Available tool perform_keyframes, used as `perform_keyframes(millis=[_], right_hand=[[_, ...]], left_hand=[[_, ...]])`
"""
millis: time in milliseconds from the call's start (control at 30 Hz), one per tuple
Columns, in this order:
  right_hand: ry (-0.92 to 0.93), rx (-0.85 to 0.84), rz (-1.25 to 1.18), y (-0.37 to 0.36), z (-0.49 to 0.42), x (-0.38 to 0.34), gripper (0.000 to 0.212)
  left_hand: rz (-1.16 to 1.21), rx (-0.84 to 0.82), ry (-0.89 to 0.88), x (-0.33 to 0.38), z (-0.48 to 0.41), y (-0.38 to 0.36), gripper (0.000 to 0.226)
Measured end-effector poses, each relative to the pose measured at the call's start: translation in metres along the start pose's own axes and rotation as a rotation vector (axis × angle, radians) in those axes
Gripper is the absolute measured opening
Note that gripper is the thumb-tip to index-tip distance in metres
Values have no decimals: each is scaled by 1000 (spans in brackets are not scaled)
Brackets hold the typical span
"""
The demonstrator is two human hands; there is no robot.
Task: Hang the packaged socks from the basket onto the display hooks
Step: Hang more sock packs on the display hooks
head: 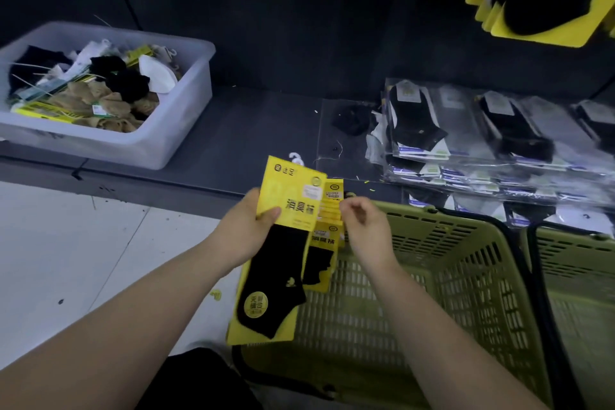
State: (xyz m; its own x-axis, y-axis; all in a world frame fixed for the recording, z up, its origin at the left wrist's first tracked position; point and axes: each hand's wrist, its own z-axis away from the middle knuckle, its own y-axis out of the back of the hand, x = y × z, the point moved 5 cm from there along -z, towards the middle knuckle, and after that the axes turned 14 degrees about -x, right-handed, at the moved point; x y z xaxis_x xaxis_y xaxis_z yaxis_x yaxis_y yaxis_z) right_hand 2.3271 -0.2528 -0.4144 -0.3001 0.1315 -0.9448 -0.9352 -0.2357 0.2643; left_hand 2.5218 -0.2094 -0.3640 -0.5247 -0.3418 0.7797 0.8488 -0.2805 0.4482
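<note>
While left fingers (266,215) clamp sock packs (283,243), right fingers (349,206) curl loosely, empty.

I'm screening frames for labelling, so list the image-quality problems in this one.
Head view: dim, bluish light; wide-angle bending toward the edges; the clear-wrapped sock stacks look smeared with glare; the print on the yellow sock pack in the left hand stays readable.
</note>
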Motion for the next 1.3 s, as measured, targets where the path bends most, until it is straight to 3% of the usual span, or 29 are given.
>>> perform_keyframes(millis=[33,100,167,367,633,733,833,967,1067,1133,1200,1300], right_hand=[[4,-16,203,-3,-5,6,5],[-18,-96,539,-16,-12,21,28],[-62,-142,709,-28,-15,32,47],[-34,-64,889,-34,-23,38,47],[216,5,1071,-33,-6,41,26],[139,-105,1122,-35,-7,51,27],[84,-171,1041,-34,-9,62,37],[-55,-175,752,-35,-6,71,62],[-308,-94,416,-30,0,96,58],[-449,-160,231,-38,4,115,54],[-493,-227,118,-49,5,128,52],[-459,-221,163,-56,2,135,39]], left_hand=[[5,40,16,-2,-1,5,25],[10,82,52,-5,-3,11,19],[-4,104,78,-8,-5,15,13],[-6,117,90,-10,-7,20,9],[-55,97,93,-3,-8,16,23],[-59,88,87,0,-8,14,25],[-69,77,96,3,-7,13,25],[-75,73,102,4,-6,13,23],[-76,74,102,2,-6,14,20],[-76,71,105,1,-7,13,20],[-85,67,112,1,-7,13,22],[-76,67,114,0,-8,13,22]])
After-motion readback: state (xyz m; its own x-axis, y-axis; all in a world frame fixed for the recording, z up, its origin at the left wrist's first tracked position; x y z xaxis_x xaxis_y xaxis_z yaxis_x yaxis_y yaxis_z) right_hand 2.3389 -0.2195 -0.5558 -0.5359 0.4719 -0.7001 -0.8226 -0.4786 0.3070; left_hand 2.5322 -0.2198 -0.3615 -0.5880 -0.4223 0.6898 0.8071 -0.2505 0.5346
